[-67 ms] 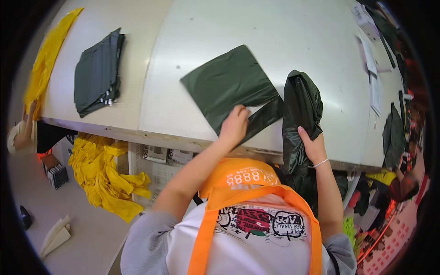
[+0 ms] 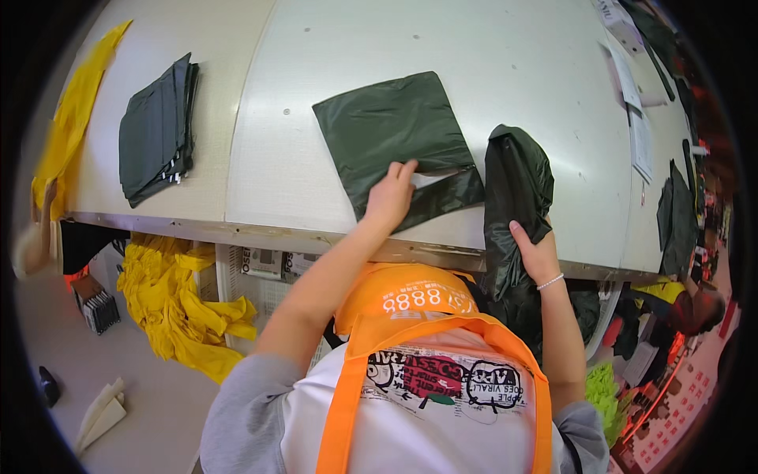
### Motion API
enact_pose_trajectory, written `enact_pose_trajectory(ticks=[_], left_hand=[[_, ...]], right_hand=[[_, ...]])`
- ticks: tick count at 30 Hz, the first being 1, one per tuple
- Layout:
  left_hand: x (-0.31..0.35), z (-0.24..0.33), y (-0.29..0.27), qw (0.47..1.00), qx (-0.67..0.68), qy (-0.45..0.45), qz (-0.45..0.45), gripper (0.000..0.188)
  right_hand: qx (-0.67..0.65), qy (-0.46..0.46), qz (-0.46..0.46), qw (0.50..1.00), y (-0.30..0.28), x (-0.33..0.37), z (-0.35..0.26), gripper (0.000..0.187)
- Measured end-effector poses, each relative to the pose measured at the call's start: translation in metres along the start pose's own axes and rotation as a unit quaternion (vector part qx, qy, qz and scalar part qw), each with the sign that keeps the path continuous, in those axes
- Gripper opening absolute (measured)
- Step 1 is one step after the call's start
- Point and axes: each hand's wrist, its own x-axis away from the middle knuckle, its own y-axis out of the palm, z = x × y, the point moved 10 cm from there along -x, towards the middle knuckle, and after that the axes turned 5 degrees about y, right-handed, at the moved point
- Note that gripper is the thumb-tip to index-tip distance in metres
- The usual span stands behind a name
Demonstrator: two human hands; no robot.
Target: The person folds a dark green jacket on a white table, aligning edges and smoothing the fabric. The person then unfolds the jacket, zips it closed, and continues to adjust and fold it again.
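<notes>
A dark green, glossy fabric square (image 2: 387,118) lies on the table in front of me, with a strip folded across its near right side. Between the square and the strip is a narrow pale gap. My left hand (image 2: 388,196) rests on the near part of the square beside this gap, fingers slightly apart and fingertips on the cloth. To its right, my right hand (image 2: 538,251) grips a bunched dark green fabric piece (image 2: 517,174), thumb on top and other fingers hidden behind. The bunch's lower end hangs over the table edge.
A stack of folded dark green pieces (image 2: 156,130) lies on the left. Yellow fabric (image 2: 79,118) covers the far left, beside another person's blurred arm (image 2: 35,245). More yellow fabric (image 2: 170,296) hangs below the table edge (image 2: 316,237). Papers (image 2: 641,142) lie at right.
My left hand has shifted slightly left and away from me across the cloth. The square has turned a little, while my right hand still grips the bunched fabric.
</notes>
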Motion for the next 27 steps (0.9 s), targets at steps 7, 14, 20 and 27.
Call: enact_pose_trajectory(ticks=[7,14,20,27], left_hand=[[-0.04,0.003,-0.006,0.972,-0.221,0.071,0.035,0.01],[-0.057,0.068,-0.047,0.98,0.016,0.185,-0.068,0.008],[-0.029,0.004,-0.097,0.994,0.08,0.058,0.04,0.023],[0.019,-0.092,-0.021,0.975,0.072,-0.205,0.043,0.021]], right_hand=[[0.145,-0.06,-0.072,0.985,0.004,0.053,-0.01,0.074],[0.297,-0.183,-0.288,0.892,0.095,0.041,-0.041,0.07],[0.288,-0.142,-0.156,0.934,0.095,-0.009,-0.036,0.064],[0.281,-0.112,-0.141,0.943,0.099,-0.022,-0.046,0.064]])
